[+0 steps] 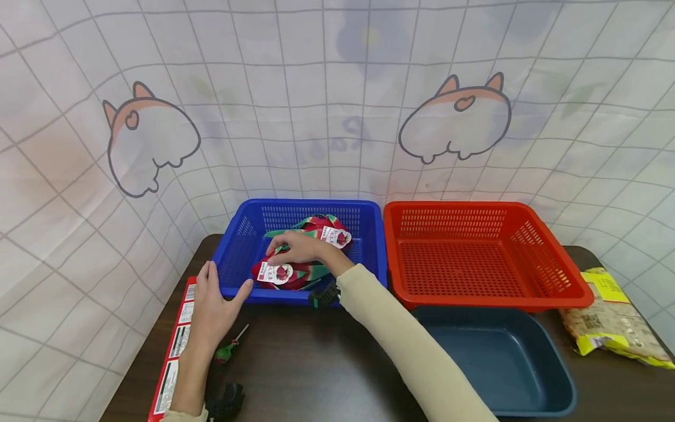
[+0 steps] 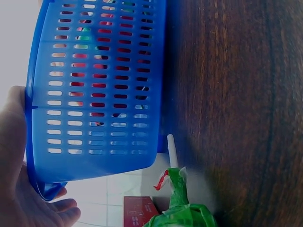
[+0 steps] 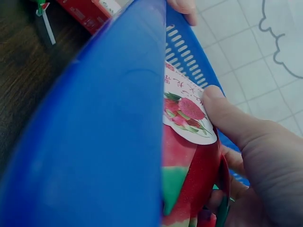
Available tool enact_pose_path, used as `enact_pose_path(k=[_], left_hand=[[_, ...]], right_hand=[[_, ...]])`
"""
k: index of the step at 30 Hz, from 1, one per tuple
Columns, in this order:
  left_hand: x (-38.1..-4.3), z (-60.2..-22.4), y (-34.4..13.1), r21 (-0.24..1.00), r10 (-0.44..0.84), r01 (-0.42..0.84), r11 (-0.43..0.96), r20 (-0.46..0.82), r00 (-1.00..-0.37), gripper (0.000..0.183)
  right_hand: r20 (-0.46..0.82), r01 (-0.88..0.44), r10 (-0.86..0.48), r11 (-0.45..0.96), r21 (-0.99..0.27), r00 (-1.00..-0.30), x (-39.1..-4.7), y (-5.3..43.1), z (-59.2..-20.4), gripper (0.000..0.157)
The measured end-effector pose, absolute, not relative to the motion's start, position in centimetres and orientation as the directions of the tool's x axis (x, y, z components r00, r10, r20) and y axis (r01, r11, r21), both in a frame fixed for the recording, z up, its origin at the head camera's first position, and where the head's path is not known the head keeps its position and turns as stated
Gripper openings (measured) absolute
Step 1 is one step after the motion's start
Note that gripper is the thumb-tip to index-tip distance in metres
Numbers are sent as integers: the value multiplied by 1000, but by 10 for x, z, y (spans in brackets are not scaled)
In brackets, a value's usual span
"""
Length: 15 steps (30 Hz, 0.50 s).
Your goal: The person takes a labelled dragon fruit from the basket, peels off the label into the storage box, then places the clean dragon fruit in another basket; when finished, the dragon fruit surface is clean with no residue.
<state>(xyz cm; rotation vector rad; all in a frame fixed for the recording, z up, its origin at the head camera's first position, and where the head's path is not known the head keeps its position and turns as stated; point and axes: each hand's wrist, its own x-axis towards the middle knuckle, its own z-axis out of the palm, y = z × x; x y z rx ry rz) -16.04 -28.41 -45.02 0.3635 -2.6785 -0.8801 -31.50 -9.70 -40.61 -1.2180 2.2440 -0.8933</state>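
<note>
A blue plastic basket (image 1: pixel 303 205) holds two red-and-green pouches, each with a white dragon-fruit label. My right hand (image 1: pixel 300 247) reaches in from the front and grips the nearer pouch (image 1: pixel 285 274). In the right wrist view, the thumb presses beside the label (image 3: pixel 189 111) and the fingers are partly hidden behind the pouch. Behind it lies the other pouch (image 1: pixel 332 228). My left hand (image 1: pixel 217 305) holds the basket's front left corner, its thumb on the front rim and its fingers along the left side.
A red basket (image 1: pixel 474 205) adjoins the blue one on the right. In front of it stands a dark blue tray (image 1: pixel 561 375). A yellow-and-clear food bag (image 1: pixel 614 316) lies far right. Near my left wrist are a green-wrapped lollipop (image 1: pixel 225 351) and a red box (image 1: pixel 171 363).
</note>
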Motion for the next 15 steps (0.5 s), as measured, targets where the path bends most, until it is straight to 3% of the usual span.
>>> enact_pose_path(k=[15], left_hand=[[-160,-451,-285,598,-322,-145,788,199,-926,100]], right_hand=[[56,-583,-821,353,-731,-568,-317,-97,-415,22]])
